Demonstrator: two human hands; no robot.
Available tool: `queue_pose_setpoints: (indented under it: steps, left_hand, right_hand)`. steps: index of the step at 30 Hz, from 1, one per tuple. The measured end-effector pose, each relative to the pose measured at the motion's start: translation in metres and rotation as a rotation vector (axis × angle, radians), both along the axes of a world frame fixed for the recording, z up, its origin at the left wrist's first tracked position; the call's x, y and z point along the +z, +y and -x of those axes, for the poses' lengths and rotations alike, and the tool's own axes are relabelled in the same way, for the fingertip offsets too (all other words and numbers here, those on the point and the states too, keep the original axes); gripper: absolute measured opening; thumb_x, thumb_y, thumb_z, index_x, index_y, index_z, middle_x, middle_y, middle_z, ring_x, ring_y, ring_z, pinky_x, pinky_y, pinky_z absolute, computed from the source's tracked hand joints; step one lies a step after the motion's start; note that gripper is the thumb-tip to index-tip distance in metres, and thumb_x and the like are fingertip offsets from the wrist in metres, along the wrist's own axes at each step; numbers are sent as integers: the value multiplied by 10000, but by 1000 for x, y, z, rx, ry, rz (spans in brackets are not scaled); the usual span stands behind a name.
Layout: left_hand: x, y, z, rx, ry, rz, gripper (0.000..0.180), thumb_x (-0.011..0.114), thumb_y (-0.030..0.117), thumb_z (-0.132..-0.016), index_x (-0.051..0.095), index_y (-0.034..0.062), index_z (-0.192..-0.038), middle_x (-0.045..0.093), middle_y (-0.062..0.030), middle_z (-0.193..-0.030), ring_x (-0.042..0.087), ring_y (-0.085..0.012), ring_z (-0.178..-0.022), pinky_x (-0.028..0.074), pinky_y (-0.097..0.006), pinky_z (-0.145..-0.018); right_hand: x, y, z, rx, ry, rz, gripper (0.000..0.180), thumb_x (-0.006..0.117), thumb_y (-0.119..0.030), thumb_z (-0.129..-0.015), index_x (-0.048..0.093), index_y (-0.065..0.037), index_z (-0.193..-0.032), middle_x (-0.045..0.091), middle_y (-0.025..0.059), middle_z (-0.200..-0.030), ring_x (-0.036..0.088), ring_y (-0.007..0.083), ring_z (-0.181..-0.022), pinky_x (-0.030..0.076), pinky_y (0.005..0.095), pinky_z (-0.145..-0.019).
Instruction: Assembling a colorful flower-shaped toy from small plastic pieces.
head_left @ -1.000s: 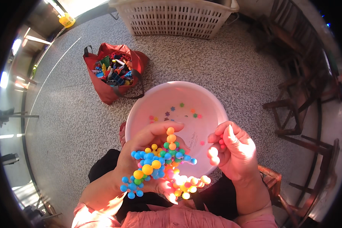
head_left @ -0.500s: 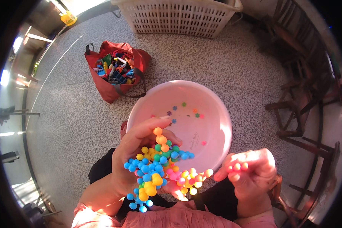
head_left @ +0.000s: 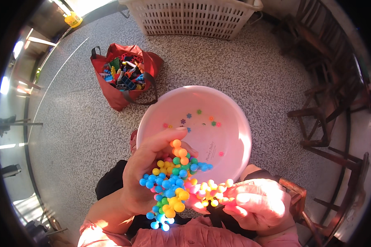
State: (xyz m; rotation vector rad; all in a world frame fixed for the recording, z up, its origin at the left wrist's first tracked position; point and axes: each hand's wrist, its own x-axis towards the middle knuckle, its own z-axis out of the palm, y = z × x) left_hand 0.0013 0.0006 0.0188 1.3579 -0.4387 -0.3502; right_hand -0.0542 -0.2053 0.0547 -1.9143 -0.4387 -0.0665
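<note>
My left hand (head_left: 141,168) is curled around a cluster of knobbly plastic building pieces (head_left: 166,184) in blue, yellow, green, orange and pink, joined together over my lap. Parts of the cluster are hidden behind its own knobs and my fingers. My right hand (head_left: 261,206) pinches a small pinkish-red knobbed piece (head_left: 231,201) against the cluster's right-hand arm of yellow and pink knobs. My fingertips cover most of that piece, so whether it is joined on I cannot tell. Just beyond my hands stands a round pink basin (head_left: 242,123), with small colourful flower shapes inside.
A red bag (head_left: 115,96) full of mixed building bricks stands on the speckled floor, beyond the basin to the left. At the far side is a white slatted plastic basket (head_left: 189,20). Wooden chairs (head_left: 317,115) line the right.
My right hand has moved left, bringing the small pinkish-red piece from apart to the cluster's right-hand arm. The cluster in my left hand has shifted slightly right.
</note>
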Motion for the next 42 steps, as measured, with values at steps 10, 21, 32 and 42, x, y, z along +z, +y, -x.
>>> queue_pose_setpoints:
  steps: [10, 21, 32, 42]
  left_hand:
    - [0, 2, 0, -35, 76, -26, 865, 820, 101, -562, 325, -7, -1262, 516, -81, -1031, 521, -131, -932, 433, -265, -822]
    - [-2, -3, 3, -81, 251, 163, 872, 819, 81, -558, 316, -30, -1261, 504, -63, -1026, 503, -121, -933, 418, -269, -825]
    - [2, -4, 4, -27, 386, 43, 905, 831, 73, -522, 318, 6, -1264, 504, -73, -1058, 506, -141, -979, 420, -292, -871]
    - [11, 15, -14, 231, 494, 277, 857, 744, 141, -644, 233, -4, -1315, 410, -140, -1242, 468, -224, -1080, 428, -346, -851]
  right_hand:
    - [-6, 5, 5, -89, -102, -26, 257, 651, 48, -692, 554, -54, -907, 631, 152, -787, 647, 253, -681, 522, 325, -635]
    - [-2, 24, 4, -193, -156, -50, 273, 665, 24, -685, 571, -39, -933, 616, 117, -744, 623, 226, -592, 508, 296, -545]
    - [-2, 4, -5, 17, -110, 135, 300, 680, -42, -706, 569, -28, -985, 618, 123, -860, 628, 213, -704, 513, 302, -624]
    - [-167, -23, -37, -261, 440, 158, 194, 565, -82, -804, 592, 19, -968, 621, 60, -762, 591, 118, -678, 469, 229, -627]
